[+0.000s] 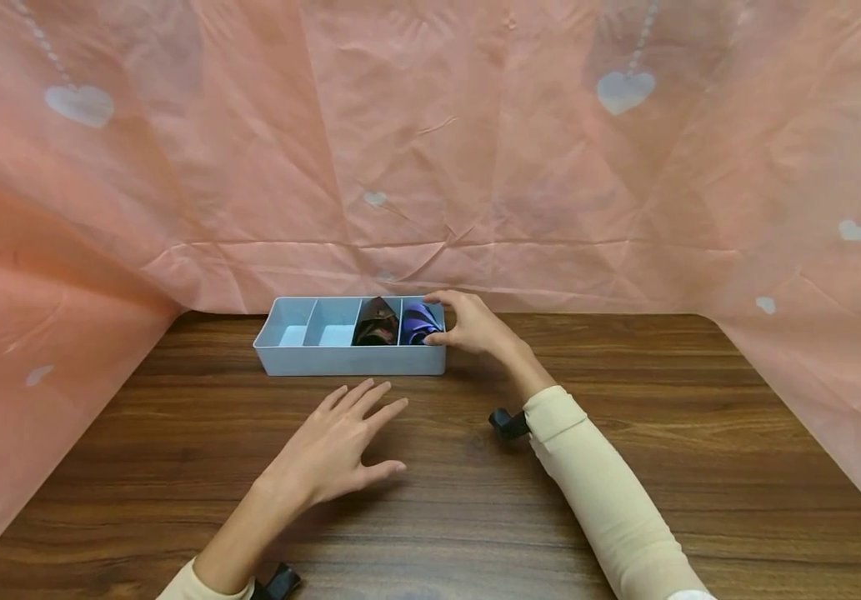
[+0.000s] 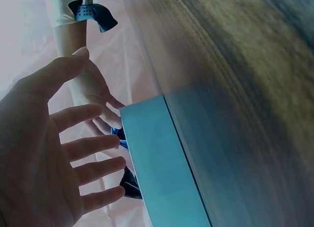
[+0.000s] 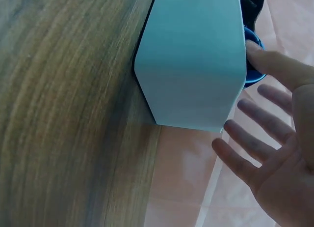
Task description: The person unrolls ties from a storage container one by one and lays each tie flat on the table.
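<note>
A light-blue divided box [image 1: 351,361] stands at the back of the wooden table. Its rightmost compartment holds a rolled purple-blue striped necktie [image 1: 417,323]. Beside it, in the neighbouring compartment, is a dark brown patterned roll of cloth [image 1: 376,325], probably a necktie too, with a pointed end sticking up. My right hand [image 1: 475,325] is over the box's right end, thumb at the striped roll and the other fingers spread towards the far rim. In the right wrist view those fingers [image 3: 265,121] look loosely extended. My left hand [image 1: 325,454] hovers in front of the box, fingers spread and holding nothing.
The two left compartments [image 1: 291,325] show their bare floors. A pink cloth [image 1: 520,167] with pale hearts hangs behind the table and along both sides, close behind the box. Black straps [image 1: 508,423] sit at both wrists. Bare wood [image 1: 663,400] lies right of the box.
</note>
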A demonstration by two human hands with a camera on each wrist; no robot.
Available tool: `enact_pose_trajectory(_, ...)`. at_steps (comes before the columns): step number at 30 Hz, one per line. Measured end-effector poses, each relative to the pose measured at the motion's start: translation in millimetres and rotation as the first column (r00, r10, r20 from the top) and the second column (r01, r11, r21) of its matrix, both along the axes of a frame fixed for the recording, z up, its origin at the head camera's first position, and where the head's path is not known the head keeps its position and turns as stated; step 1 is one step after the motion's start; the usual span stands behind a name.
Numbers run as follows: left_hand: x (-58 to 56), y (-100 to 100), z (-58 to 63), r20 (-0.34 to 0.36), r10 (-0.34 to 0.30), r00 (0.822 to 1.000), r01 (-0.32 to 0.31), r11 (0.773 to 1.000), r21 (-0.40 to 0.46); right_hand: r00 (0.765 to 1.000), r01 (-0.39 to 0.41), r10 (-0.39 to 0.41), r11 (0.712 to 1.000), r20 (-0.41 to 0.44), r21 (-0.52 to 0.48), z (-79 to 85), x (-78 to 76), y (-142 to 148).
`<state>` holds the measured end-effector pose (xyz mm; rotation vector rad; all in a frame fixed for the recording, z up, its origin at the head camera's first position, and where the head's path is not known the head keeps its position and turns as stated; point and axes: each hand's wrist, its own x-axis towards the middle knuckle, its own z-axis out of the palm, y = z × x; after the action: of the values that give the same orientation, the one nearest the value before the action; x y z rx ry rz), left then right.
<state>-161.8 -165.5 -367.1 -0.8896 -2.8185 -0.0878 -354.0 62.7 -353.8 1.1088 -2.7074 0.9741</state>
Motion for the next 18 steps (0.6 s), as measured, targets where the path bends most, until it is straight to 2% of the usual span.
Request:
enact_pose_trajectory(13,-0.3,-0.5,-1.0,-0.01,0.004,1.0,-0.004,1.0,0.003,0.989,-0.141,0.141,0.99,0.042,-0.01,1.0,-15.5,-0.2)
enact_pose_trajectory(18,-0.3,-0.9,-1.5,-0.01,0.008,1.0,-0.008,1.0,0.004,0.983,-0.162,0.16,0.987,0.086,0.01,4.2,-21.1,-1.8)
